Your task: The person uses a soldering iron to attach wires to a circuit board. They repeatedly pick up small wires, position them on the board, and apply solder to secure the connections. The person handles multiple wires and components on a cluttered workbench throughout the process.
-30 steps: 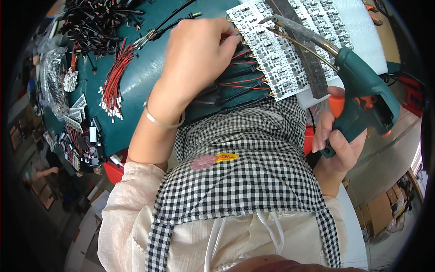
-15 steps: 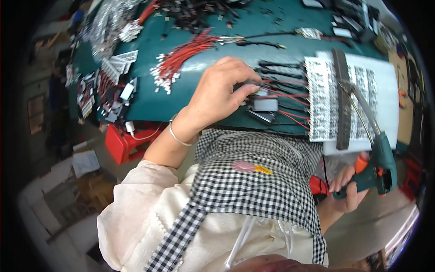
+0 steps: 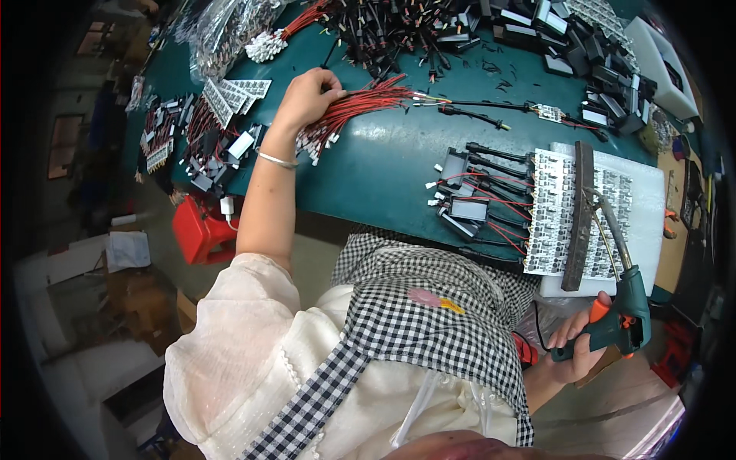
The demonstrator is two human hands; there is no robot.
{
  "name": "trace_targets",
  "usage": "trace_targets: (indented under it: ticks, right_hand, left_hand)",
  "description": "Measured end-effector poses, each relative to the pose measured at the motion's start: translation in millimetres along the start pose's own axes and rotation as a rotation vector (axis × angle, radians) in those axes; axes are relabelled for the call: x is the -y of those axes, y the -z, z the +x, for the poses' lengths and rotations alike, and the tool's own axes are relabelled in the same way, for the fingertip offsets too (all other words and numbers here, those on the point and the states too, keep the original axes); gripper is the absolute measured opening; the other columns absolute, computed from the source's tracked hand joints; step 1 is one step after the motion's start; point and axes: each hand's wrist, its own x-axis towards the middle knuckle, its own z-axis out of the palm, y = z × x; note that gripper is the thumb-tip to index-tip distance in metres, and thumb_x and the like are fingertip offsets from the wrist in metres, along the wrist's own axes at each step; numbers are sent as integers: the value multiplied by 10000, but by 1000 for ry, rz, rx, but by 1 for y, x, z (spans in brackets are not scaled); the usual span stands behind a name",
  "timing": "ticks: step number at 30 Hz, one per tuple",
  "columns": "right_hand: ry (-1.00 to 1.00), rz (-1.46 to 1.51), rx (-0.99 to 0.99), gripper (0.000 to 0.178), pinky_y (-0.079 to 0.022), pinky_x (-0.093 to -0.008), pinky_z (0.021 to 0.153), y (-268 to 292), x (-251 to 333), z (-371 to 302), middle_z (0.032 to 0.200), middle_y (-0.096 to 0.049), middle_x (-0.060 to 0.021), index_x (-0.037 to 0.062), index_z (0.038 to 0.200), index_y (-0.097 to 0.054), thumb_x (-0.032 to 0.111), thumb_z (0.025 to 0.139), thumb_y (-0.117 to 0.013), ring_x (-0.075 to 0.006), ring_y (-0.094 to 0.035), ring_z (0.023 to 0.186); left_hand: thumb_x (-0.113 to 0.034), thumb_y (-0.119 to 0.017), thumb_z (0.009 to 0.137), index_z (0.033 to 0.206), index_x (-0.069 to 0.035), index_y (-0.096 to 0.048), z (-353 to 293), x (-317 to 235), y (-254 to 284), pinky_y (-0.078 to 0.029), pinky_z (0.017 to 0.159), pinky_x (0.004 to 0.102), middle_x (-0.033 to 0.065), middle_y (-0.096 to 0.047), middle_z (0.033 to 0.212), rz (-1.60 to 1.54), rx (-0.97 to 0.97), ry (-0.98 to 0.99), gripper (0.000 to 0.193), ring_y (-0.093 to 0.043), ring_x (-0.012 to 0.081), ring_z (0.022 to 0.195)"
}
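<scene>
My left hand (image 3: 310, 98) reaches across the table to a bundle of red wires (image 3: 364, 107) with white plugs, its thumb and fingers closed at the bundle's left end. In my right hand (image 3: 581, 354) is a green soldering gun (image 3: 630, 310) with an orange trigger. Its long metal nozzle rests near a dark bar (image 3: 580, 230), which lies across a panel of small white circuit boards (image 3: 546, 222). From the panel's left edge, black cables (image 3: 494, 149) and thin red wires run to black rectangular cases (image 3: 469, 208).
Beneath the panel is a white foam block (image 3: 648, 207). One wired board (image 3: 549, 113) lies behind it. Piles of black cables (image 3: 391, 34) and black cases (image 3: 567, 42) cover the table's far side. More wired parts (image 3: 207, 157) lie at left, above a red stool (image 3: 198, 230).
My left hand has moved from the cables beside the panel leftward and away to the red wire bundle. The soldering gun stays in my right hand. The view has shifted.
</scene>
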Motion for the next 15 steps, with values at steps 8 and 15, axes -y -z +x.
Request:
trace_targets:
  ticks: [8, 15]
  right_hand:
    - [-4, 21, -55, 673, -442, -228, 387, 0, 3, 3, 691, -475, -87, -121, 1328, -286, 130, 830, -662, -124, -465, 469]
    - [23, -5, -69, 676, -422, -224, 371, 3, 2, 2, 688, -461, -77, -118, 1333, -285, 157, 841, -658, -115, -446, 462]
  left_hand:
    - [-86, -602, 853, 941, -40, -628, -5, -9, 22, -483, 710, 406, 166, -654, 839, 41, -310, -62, 103, -634, 347, 795]
    - [-127, -509, 965, 995, -38, -660, -11, -38, 64, -425, 586, 240, 41, -643, 837, -316, -298, 96, 177, -540, 93, 654]
